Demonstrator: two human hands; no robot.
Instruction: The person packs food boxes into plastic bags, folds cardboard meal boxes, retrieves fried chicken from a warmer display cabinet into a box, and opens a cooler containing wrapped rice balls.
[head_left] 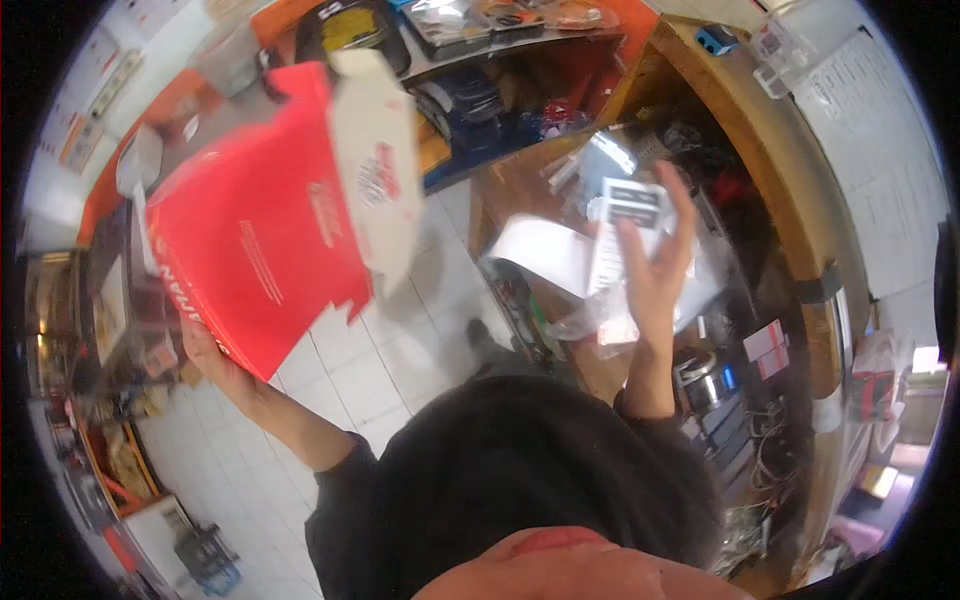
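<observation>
Red cardboard in your left hand, printed white slip at your right

Your left hand grips the flat, bright red cardboard piece with white lettering by its lower left edge, the fingers closed on it. You have it raised at a slant over the floor of smooth, square white tiles. Its broad face looks even and faintly glossy, while the cut edges step in and out as notches and tabs. Along its right side stands a matte cream cardboard flap with a red and dark print, angled away from the red panel.

Your right hand is partly spread, its thumb lying across the rectangular white slip with a black printed panel; you cannot tell from this view whether the fingers pinch it or merely rest against it. Just left of the slip, a plain, curved white paper strip bends like a shallow wave. Beneath your hand, crumpled clear plastic film catches the light in creases, spread over the brown tabletop.

Nearer your right forearm sit a rounded, shiny metal object and some flat pink-and-white cards. Beyond the tabletop, a pale brown wooden ledge appears curved.
</observation>
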